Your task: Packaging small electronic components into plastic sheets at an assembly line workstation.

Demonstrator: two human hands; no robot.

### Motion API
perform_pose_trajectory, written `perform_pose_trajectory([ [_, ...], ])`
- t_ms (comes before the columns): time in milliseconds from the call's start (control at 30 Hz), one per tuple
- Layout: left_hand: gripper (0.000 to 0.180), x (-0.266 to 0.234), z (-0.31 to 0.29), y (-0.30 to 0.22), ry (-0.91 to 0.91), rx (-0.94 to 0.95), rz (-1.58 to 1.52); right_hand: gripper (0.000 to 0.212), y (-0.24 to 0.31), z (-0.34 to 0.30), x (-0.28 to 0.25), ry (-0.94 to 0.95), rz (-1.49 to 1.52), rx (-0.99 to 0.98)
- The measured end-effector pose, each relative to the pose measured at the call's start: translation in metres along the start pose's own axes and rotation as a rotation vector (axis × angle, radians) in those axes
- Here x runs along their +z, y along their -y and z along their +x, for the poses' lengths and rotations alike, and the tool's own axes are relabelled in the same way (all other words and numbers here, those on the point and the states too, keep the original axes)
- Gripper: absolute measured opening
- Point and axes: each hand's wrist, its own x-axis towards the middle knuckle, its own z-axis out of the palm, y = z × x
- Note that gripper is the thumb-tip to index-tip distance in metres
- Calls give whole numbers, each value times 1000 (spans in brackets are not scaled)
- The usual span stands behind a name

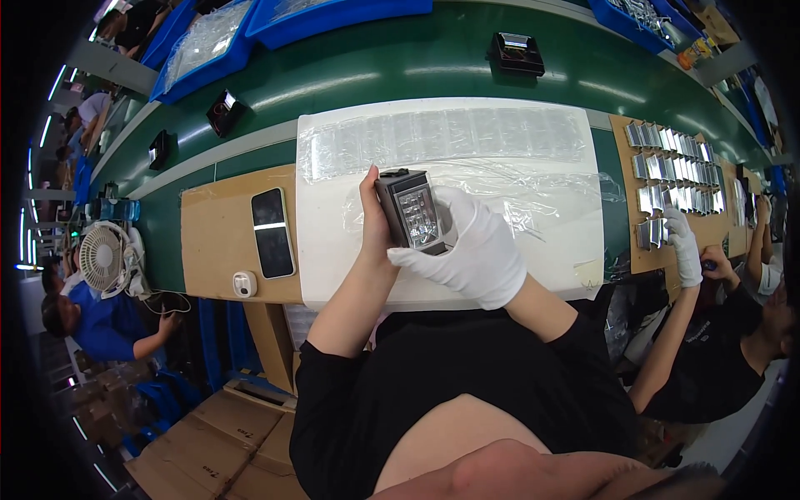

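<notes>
1. While both hands are clamped on it, a dark box-shaped unit [408, 212] sits slightly above the middle of the frame, its clear, faceted face turned up and toward the right.
2. The bare left hand [375, 215] presses along the unit's left side, with 1 fingertip near its upper corner.
3. The right hand [479, 246], in a white glove, closes around the unit's right side and lower end.
4. Beneath them spreads a white sheet [325, 262], with a strip of clear plastic packaging [400, 142] along its upper part.
5. Left of the sheet, a cardboard sheet [217, 237] carries a dark-screened phone [272, 233] and, just beside its lower end, a small white case [244, 284].
6. At the right of the frame, 4 rows of shiny silver parts [671, 167] stand on cardboard; a co-worker's gloved hand [683, 246] touches the lowest row.
7. Across the upper frame, the green tabletop [333, 87] holds 3 black units, 2 at the upper left and 1 at the upper right.
8. Blue bins [337, 17] line the top edge.
9. At the far left is a white fan [102, 257]; cardboard boxes [208, 437] fill the lower left.
</notes>
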Motion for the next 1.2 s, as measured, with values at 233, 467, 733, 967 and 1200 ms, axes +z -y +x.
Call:
perform_pose_trajectory([
  [233,60,3,38,-38,-143,414,359,37,-29,-1,-30,-200,-422,-41],
  [467,42,-32,115,-111,-315,1231,1302,27,-88,-31,-71,-352,-597,217],
  [733,24,-33,42,-66,129,514,1587,31,-97,-43,-61,-161,-701,200],
  [967,29,-88,29,-40,292,890,1853,25,-108,-29,-20,-236,-958,-10],
  [1200,36,-77,25,-32,179,889,1949,25,-106,-22,-10,11,-1197,182],
])
